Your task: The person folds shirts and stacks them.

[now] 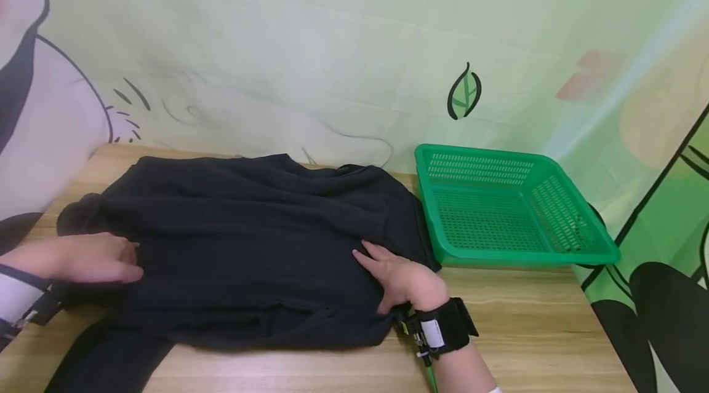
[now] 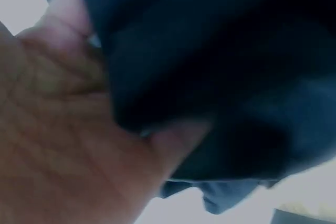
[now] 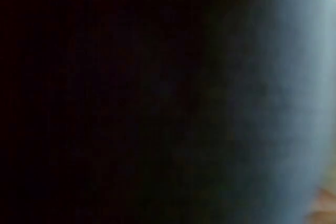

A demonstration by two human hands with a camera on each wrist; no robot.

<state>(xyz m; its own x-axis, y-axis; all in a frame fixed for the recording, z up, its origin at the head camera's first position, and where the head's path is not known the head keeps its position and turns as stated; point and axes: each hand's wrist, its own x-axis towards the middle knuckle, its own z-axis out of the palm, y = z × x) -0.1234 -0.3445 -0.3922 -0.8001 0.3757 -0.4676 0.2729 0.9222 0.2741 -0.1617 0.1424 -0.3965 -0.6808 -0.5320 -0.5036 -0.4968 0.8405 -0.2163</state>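
Note:
A black long-sleeved top (image 1: 249,258) lies spread and wrinkled across the wooden table, one sleeve (image 1: 111,353) trailing toward the near left edge. At its left end, my left hand (image 1: 96,258) pinches a fold of the dark cloth (image 2: 220,77), which runs between thumb and fingers in the left wrist view. My right hand (image 1: 401,276) rests on the top's right part with its fingers spread. Dark, blurred fabric (image 3: 273,98) fills most of the right wrist view, hiding nearly all of that hand there.
A green plastic basket (image 1: 526,258) with perforated sides stands at the back right, against the top's right edge. Bare wooden table (image 1: 515,319) shows in front of it. A printed cloth backdrop (image 1: 332,61) hangs behind the table.

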